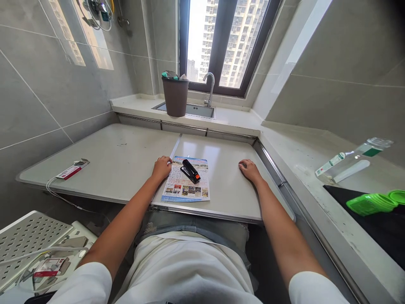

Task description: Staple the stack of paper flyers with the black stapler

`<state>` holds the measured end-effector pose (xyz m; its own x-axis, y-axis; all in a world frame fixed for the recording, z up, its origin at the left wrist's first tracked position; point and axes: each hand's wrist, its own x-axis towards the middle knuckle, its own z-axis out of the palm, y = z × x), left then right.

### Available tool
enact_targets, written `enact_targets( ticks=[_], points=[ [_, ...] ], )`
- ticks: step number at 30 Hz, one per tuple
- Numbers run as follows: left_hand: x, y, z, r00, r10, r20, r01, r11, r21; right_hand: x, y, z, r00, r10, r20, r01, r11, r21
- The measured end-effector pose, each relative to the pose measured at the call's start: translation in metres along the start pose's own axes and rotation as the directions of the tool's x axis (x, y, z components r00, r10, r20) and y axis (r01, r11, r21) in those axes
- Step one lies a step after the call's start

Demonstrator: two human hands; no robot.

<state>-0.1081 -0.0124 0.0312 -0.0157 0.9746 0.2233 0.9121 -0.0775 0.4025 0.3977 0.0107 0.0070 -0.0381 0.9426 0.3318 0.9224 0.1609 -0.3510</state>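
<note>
A black stapler point(190, 171) with an orange-red patch at its near end lies slantwise on a printed leaflet point(186, 196). Text and small photos cover the leaflet, which rests on the light table. My left hand point(162, 168) is on the tabletop at the leaflet's left edge, open, with loosely bent fingers. Its fingertips are beside or just touching the paper; I cannot tell which. To the right of the leaflet, my right hand point(249, 169) rests on the table. It is open and holds nothing, its fingers loosely curled and a gap showing by the thumb.
A brown bin point(176, 98) stands by the sink point(200, 111) and faucet point(209, 88). A red-and-white box point(70, 170) with a cable lies left. On the right ledge are a clear bottle point(357, 158) and a green container point(371, 203). A perforated white stool point(31, 236) stands lower left.
</note>
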Motion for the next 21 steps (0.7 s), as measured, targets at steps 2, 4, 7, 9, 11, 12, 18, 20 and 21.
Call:
enact_targets(
  ticks=[2,4,7,9,11,12,18,20,21],
  points=[
    [0.0,0.001,-0.001,1.0,0.001,0.003,-0.001,1.0,0.006,-0.001,-0.002,0.0,1.0,0.017,-0.018,-0.017,1.0,0.01],
    [-0.001,0.001,-0.002,1.0,0.002,0.004,-0.002,1.0,0.01,-0.001,-0.008,-0.001,0.999,0.034,-0.035,-0.033,0.999,0.019],
    [-0.001,0.001,-0.002,1.0,0.006,0.002,-0.006,1.0,0.008,0.0,-0.03,-0.002,0.999,0.026,-0.044,-0.024,0.999,0.042],
    [0.0,0.001,-0.001,1.0,0.008,-0.002,-0.008,1.0,0.004,0.001,-0.054,0.0,0.999,-0.022,-0.024,0.024,0.997,0.078],
    [0.001,0.0,0.0,1.0,0.009,-0.007,-0.009,1.0,-0.003,0.001,-0.087,0.005,0.995,-0.097,0.015,0.094,0.987,0.132],
    [0.001,-0.001,0.0,1.0,0.01,-0.008,-0.01,1.0,-0.006,0.001,-0.106,0.01,0.99,-0.134,0.034,0.127,0.978,0.165],
    [0.004,-0.006,0.001,1.0,0.03,-0.008,-0.03,0.999,-0.025,-0.01,-0.219,0.034,0.908,-0.336,0.25,0.184,0.857,0.482],
    [0.004,-0.008,0.001,0.999,0.045,-0.013,-0.045,0.999,-0.03,-0.014,-0.243,0.036,0.884,-0.357,0.301,0.196,0.869,0.455],
    [0.004,-0.008,0.001,0.999,0.051,-0.016,-0.051,0.998,-0.033,-0.016,-0.25,0.037,0.875,-0.365,0.317,0.224,0.887,0.403]
  ],
)
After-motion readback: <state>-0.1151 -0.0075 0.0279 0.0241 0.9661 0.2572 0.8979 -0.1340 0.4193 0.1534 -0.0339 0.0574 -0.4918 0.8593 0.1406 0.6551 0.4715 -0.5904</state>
